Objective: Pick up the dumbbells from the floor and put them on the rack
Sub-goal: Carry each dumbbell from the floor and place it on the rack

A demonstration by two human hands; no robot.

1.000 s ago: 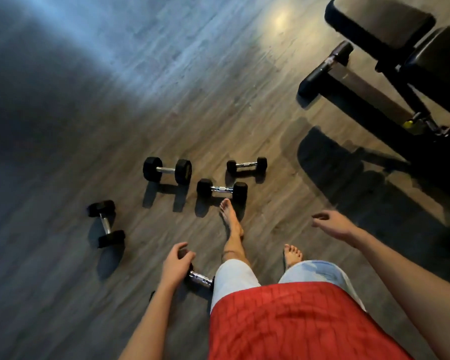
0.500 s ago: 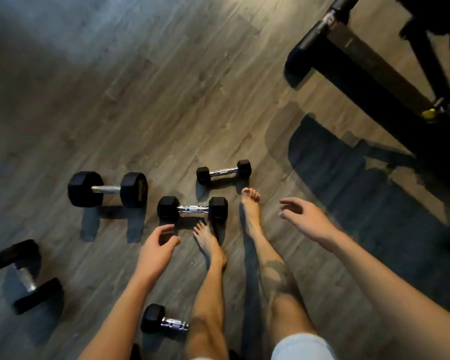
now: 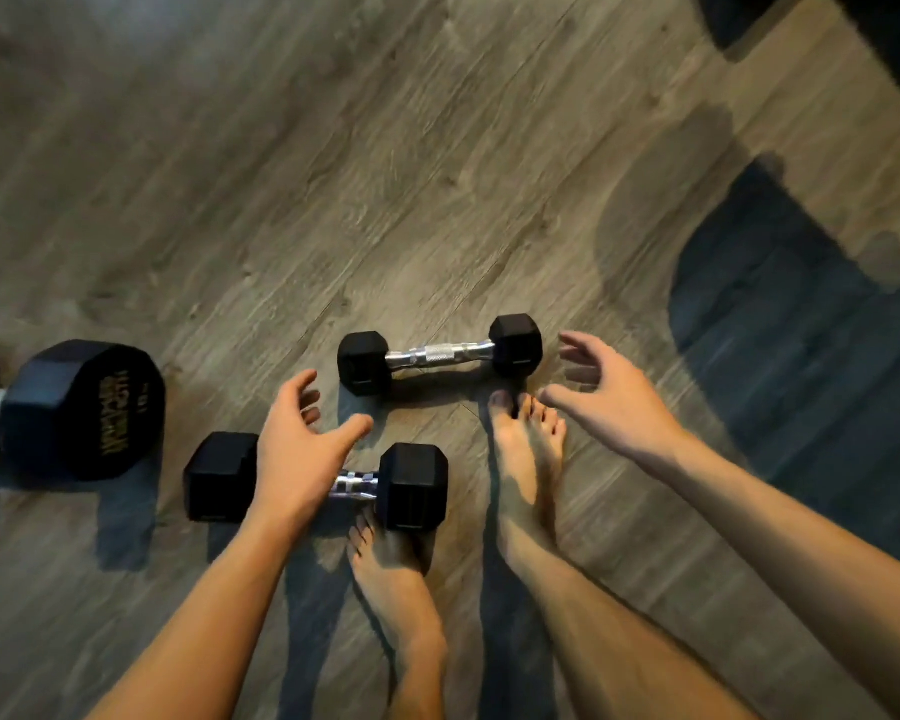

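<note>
Floorboards [image 3: 437, 148], grey-brown wood-look planks, filled the whole shot. Biggest thing on them was the big hex dumbbell [image 3: 81, 410] at the far left, partly cut off by the edge. The mid-size dumbbell [image 3: 411, 485] lay near the middle with the left hand [image 3: 294, 459] right over its handle, grip spread apart, holding nothing; couldn't tell if it touched. The small dumbbell [image 3: 440, 354] lay just beyond. The right hand [image 3: 609, 397] hung beside its right end, grip apart too, not touching. Bare left foot [image 3: 391, 574] was up against the mid-size one, right foot [image 3: 526, 459] toes by the small one.
</note>
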